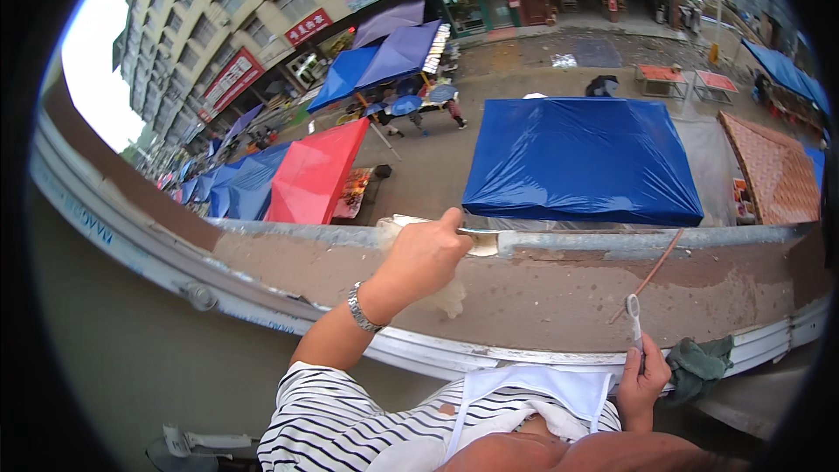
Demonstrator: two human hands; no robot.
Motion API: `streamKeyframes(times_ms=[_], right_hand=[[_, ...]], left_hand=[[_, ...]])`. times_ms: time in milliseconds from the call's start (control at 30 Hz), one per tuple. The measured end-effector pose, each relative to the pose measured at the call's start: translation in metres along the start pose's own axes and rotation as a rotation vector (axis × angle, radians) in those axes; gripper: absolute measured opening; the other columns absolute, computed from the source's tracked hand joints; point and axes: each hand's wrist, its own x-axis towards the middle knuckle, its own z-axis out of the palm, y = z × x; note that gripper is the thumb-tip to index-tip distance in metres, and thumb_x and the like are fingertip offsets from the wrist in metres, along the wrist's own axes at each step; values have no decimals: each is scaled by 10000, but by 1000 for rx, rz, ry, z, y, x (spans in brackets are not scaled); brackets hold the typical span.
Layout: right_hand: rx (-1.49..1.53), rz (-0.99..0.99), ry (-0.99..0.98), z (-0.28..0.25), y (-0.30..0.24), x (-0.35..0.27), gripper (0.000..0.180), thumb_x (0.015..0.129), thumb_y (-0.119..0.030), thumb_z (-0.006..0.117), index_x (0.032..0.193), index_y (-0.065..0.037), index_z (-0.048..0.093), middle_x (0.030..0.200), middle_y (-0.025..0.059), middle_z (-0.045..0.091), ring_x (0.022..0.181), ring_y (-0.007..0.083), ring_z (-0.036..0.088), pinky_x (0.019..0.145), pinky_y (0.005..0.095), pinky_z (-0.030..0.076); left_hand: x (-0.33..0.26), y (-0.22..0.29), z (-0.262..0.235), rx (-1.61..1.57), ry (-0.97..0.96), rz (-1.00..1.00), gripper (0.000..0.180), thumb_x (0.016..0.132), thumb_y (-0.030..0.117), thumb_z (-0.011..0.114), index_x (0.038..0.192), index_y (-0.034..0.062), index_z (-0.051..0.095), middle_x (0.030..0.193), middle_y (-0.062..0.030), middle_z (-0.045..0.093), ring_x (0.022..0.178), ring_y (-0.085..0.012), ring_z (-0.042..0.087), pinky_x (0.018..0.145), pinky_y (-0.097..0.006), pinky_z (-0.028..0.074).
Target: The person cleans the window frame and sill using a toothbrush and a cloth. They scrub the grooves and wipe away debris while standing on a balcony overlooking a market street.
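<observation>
Soft daylight from outside, pretty even on the ledge (542, 288). Sky (94, 52) at far left is blown out, and there's pale glare on the blue canopy (581, 162). Wall (157, 358) at near left is way dimmer. White ring-headed tool (634, 310) at near right looks fairly crisp; far-left market stalls (223, 183) go mushy. Fisheye bends the window frame (140, 249), corners are black.

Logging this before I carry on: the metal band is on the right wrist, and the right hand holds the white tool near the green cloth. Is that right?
Not quite: the head view shows the metal band on the wrist of the left hand. The right hand does hold the white tool near the green cloth.
</observation>
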Motion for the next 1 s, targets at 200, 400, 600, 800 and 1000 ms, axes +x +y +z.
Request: streamKeyframes(times_ms=[200, 400, 600, 800, 1000], right_hand=[[1, 21, -37, 0, 5, -8, 271, 925, -5, 606, 1179, 65, 669, 826, 159, 654, 686, 232, 612, 649, 343, 481], [-41, -85, 5, 4, 14, -11, 237, 975, -39, 591, 1178, 62, 659, 733, 50, 550, 651, 120, 495, 603, 278, 412], [-63, -71, 12, 6, 2, -9, 252, 964, -35, 614, 1194, 55, 664, 810, 130, 641, 677, 195, 581, 645, 320, 470], [-180, -112, 15, 9, 5, -7, 276, 937, -41, 649, 1205, 16, 680, 877, 182, 696, 682, 258, 653, 637, 351, 503], [-164, -154, -36, 10, -13, -3, 329, 941, -64, 663, 1270, -62, 682, 861, 150, 691, 673, 262, 659, 608, 341, 504]], left_hand=[[-73, 14, -21, -79, 50, -57, 43, 766, 79, 745, 808, 83, 736, 921, -74, 624, 688, -276, 665, 601, -389, 535], [-130, 27, -18, -192, 99, -175, 81, 783, 63, 739, 854, 76, 702, 940, -77, 640, 702, -293, 666, 606, -392, 531], [-168, 28, -13, -290, 174, -303, 154, 768, 18, 733, 892, 60, 652, 955, -99, 655, 739, -327, 667, 640, -395, 541], [-197, 14, 5, -294, 161, -354, 101, 776, 16, 727, 863, 57, 697, 932, -109, 662, 759, -336, 677, 657, -404, 542], [-218, 4, 24, -343, 178, -374, 104, 777, 20, 737, 875, 49, 722, 975, -112, 680, 750, -327, 680, 647, -403, 542]])
